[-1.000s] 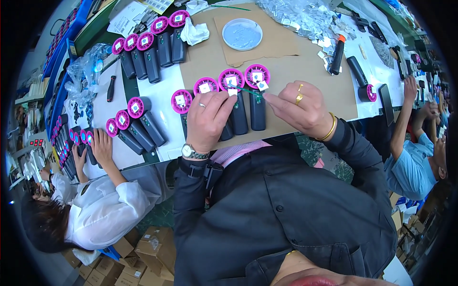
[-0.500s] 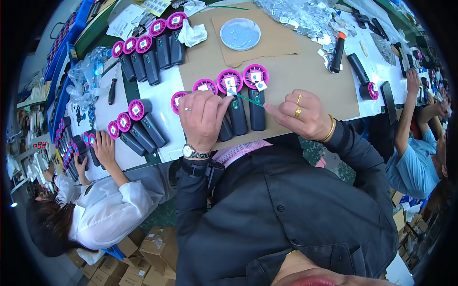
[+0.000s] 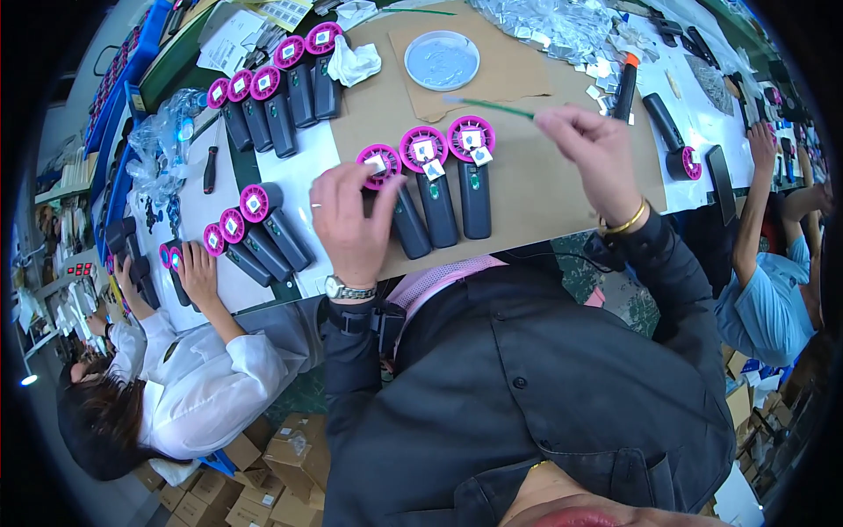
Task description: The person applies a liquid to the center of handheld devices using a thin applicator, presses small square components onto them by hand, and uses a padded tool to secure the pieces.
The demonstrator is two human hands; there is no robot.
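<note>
My right hand pinches a thin green brush-like stick, its pale tip above the brown cardboard by the round dish of bluish-grey paste. In front of me lie several dark handheld fans with magenta round heads, white squares at their centres. The middle fan and the right fan each also have a small white square tile at the head's lower edge. Beside the left fan, my left hand is open, thumb apart from the curved fingers. Anything beneath that hand is hidden.
More magenta-headed fans stand in groups at left and far left. A crumpled white cloth, a screwdriver, an orange-tipped black tool and loose white tiles lie around. A co-worker in white sits at left; another person in blue at right.
My right hand has lifted the stick away from the middle fan, up and right toward the paste dish. My left hand has shifted slightly left and down, its thumb coming away from the fan.
</note>
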